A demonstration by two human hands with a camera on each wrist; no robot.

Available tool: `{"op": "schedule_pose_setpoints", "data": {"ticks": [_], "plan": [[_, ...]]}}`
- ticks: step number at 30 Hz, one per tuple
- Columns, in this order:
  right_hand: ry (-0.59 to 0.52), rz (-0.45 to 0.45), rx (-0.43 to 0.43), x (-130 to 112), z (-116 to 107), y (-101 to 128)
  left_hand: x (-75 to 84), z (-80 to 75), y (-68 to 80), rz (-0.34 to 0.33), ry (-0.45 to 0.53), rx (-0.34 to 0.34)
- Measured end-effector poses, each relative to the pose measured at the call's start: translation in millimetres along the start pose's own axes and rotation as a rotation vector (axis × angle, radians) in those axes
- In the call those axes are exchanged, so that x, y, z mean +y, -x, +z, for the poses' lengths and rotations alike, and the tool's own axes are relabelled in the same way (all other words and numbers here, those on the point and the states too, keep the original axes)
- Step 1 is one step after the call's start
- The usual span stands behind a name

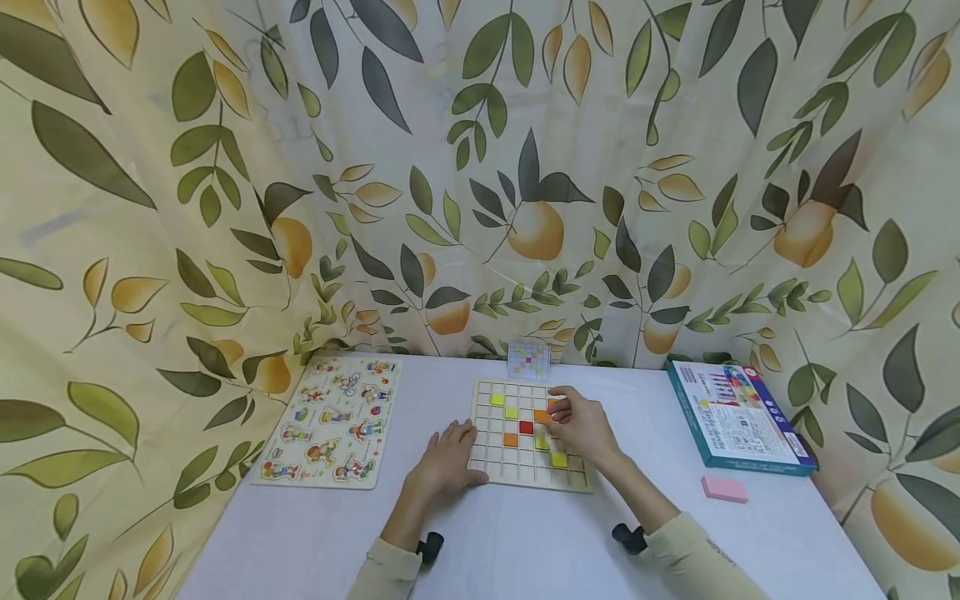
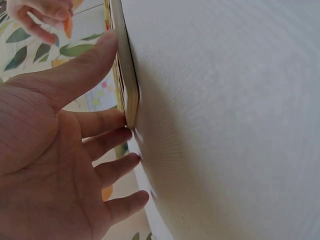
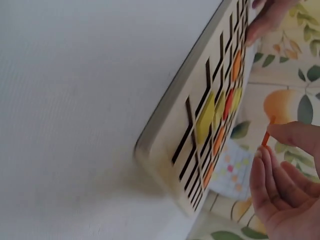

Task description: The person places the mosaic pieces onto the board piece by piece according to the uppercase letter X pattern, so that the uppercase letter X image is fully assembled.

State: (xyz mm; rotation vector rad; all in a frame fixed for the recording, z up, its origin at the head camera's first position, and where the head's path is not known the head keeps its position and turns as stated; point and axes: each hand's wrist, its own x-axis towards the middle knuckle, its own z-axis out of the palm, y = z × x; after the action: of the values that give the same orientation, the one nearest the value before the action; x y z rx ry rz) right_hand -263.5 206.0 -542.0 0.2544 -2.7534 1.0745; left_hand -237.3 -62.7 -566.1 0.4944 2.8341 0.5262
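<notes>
A wooden grid board point(image 1: 495, 467) lies mid-table with several yellow, orange and red tiles in its cells; a red tile point(image 1: 526, 427) sits near the middle. My right hand point(image 1: 561, 407) hovers over the board's far right part and pinches a small orange tile point(image 3: 267, 136) between thumb and fingers. My left hand point(image 1: 454, 442) lies flat on the table, its straight fingers point(image 2: 107, 122) touching the board's left edge point(image 2: 129, 85). A small pattern card point(image 1: 528, 360) with coloured squares stands just behind the board.
A peg puzzle board with cartoon figures point(image 1: 332, 421) lies at the left. A blue box point(image 1: 738, 417) sits at the right, with a pink block point(image 1: 724, 488) in front of it. A leaf-and-fruit patterned curtain point(image 1: 480, 183) closes off the back and sides.
</notes>
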Motion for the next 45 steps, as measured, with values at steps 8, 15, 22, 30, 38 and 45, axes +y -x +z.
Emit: {"op": "schedule_pose_setpoints", "data": {"ticks": [8,15,22,30,38,45], "plan": [[-0.082,-0.081,-0.053,-17,23,4,2.0,-2.2,-0.5,-0.004,0.011,-0.010],[-0.095,-0.122,-0.131,-28,36,4,0.9,-2.8,-2.7,0.001,-0.003,-0.020],[-0.092,-0.150,-0.216,-32,49,5,0.7,-3.0,-4.4,0.004,0.000,-0.015],[-0.084,-0.140,-0.276,-32,60,11,0.7,-3.5,-3.1,-0.007,0.003,-0.024],[-0.081,-0.129,-0.257,-32,66,14,-1.7,1.0,-1.2,-0.001,0.022,-0.015],[-0.075,-0.163,-0.246,-32,64,16,-0.9,-1.5,0.8,0.001,0.015,-0.014]]}}
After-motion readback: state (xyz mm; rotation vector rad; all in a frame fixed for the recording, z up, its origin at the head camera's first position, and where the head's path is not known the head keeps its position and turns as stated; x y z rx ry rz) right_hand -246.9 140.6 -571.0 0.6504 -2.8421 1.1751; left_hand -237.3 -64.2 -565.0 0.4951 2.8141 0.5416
